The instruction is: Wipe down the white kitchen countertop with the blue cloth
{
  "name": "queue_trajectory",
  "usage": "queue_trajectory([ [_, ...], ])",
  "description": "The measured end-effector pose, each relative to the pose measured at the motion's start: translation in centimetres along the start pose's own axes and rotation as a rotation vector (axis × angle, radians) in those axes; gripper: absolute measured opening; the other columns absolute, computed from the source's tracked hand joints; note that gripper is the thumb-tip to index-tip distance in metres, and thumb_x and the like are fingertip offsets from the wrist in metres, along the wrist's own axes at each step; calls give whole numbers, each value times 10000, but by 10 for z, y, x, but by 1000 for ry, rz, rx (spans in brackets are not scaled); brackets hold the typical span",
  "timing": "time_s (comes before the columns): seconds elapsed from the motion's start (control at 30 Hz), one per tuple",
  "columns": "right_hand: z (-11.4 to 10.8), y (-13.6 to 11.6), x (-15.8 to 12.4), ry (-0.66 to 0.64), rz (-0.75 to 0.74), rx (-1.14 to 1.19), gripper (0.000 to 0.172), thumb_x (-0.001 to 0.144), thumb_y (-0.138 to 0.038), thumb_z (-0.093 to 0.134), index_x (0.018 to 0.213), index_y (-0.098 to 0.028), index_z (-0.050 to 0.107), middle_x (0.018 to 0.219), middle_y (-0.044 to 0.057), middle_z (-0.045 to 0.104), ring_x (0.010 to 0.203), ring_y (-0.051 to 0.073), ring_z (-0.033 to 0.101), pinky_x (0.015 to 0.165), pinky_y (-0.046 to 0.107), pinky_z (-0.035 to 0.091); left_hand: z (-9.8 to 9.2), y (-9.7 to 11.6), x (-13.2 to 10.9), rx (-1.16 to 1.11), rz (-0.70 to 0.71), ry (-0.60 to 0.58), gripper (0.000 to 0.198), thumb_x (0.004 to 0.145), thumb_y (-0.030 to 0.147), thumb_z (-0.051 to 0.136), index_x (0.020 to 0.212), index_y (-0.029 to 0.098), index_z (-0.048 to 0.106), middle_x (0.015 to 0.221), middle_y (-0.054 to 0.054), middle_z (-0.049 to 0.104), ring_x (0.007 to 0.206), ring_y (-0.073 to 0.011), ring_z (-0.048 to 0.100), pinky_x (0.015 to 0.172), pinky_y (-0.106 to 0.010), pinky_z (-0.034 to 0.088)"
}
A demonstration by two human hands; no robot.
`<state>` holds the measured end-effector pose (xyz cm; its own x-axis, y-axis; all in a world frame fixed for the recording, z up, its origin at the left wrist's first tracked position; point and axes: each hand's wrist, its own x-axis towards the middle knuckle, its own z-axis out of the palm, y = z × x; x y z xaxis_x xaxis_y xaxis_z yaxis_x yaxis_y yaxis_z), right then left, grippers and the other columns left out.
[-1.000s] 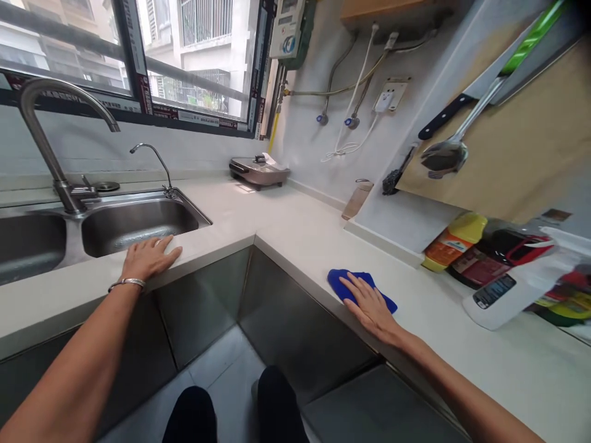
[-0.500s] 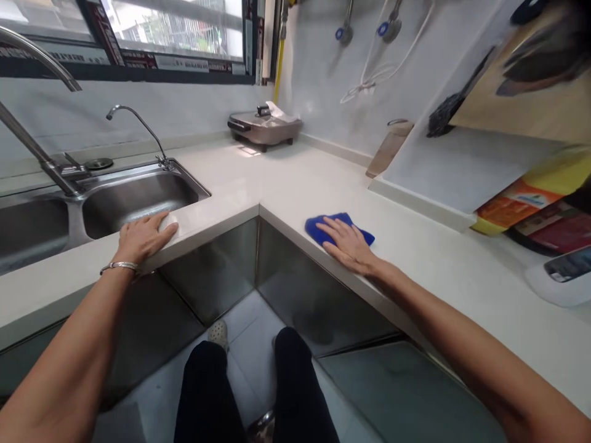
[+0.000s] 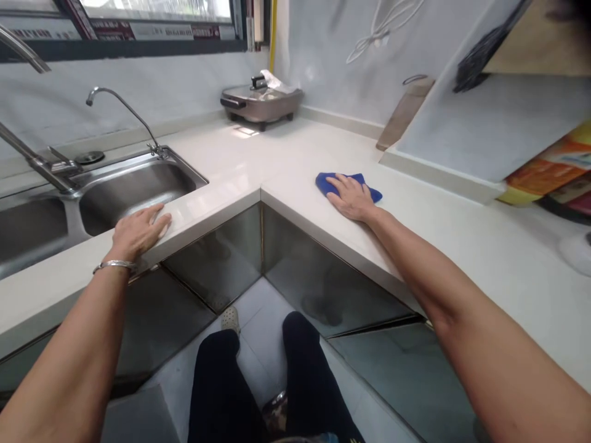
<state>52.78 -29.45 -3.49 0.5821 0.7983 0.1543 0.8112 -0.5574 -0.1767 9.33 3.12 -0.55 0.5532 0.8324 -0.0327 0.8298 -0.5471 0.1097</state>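
My right hand (image 3: 353,198) lies flat with spread fingers on a folded blue cloth (image 3: 325,183), pressing it against the white countertop (image 3: 286,157) right of the inner corner. The cloth shows around the fingertips; the part beneath the palm is hidden. On the other run of counter, my left hand (image 3: 138,232) rests palm down on the front ledge of the sink (image 3: 133,187), fingers spread, a metal bracelet at the wrist. A pale patch shows under its thumb; I cannot tell whether it is an object or glare.
An electric pan with a glass lid (image 3: 262,104) stands in the back corner. Left are a large faucet (image 3: 50,169) and a thin one (image 3: 133,114). A brown board-like piece (image 3: 404,114) leans on the right wall. A yellow-orange package (image 3: 549,169) and a white container (image 3: 577,252) sit far right.
My right hand and the blue cloth have slid together farther back on the counter, away from the front edge. The left hand stays on the sink ledge. The view has tilted down slightly.
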Motion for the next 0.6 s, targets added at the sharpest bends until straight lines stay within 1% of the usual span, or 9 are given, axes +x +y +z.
queue_trajectory([
  [0.07,-4,16,-13,4,88,-44,648,1062,-565,250,1644,-282,301,1737,59,228,1555,376,240,1222,695,233,0,-2,0,-9,24,3,753,997,605,241,1603,169,347,1647,-147,377,1521,-308,350,1253,-459,241],
  [0.13,-10,34,-31,9,180,-94,656,1052,-573,238,1640,-291,306,1736,56,232,1551,367,262,1225,678,260,1,-3,1,-18,36,13,758,987,601,265,1606,170,344,1651,-142,373,1519,-329,351,1251,-483,240],
  [0.23,-18,60,-66,17,281,-140,664,1033,-580,234,1628,-299,324,1729,51,256,1547,352,283,1223,667,288,2,-3,-1,-35,41,32,750,979,593,277,1611,194,338,1655,-132,367,1516,-348,345,1244,-530,232],
  [0.37,-24,89,-118,56,375,-168,669,1018,-582,225,1618,-309,338,1720,49,283,1544,348,298,1216,664,306,1,-1,-6,-60,41,42,747,978,587,278,1606,189,346,1659,-141,355,1534,-322,318,1256,-524,206],
  [0.47,-27,102,-160,76,410,-190,675,1013,-573,226,1614,-292,350,1714,69,294,1539,361,310,1206,675,317,-2,0,-10,-73,41,42,757,978,587,270,1601,167,355,1652,-168,358,1530,-329,323,1257,-521,198],
  [0.6,-30,102,-221,82,367,-226,664,1016,-550,235,1619,-293,340,1709,69,308,1534,357,331,1200,666,338,-6,0,-15,-93,81,49,779,974,605,265,1595,146,363,1636,-192,377,1506,-360,350,1241,-546,214],
])
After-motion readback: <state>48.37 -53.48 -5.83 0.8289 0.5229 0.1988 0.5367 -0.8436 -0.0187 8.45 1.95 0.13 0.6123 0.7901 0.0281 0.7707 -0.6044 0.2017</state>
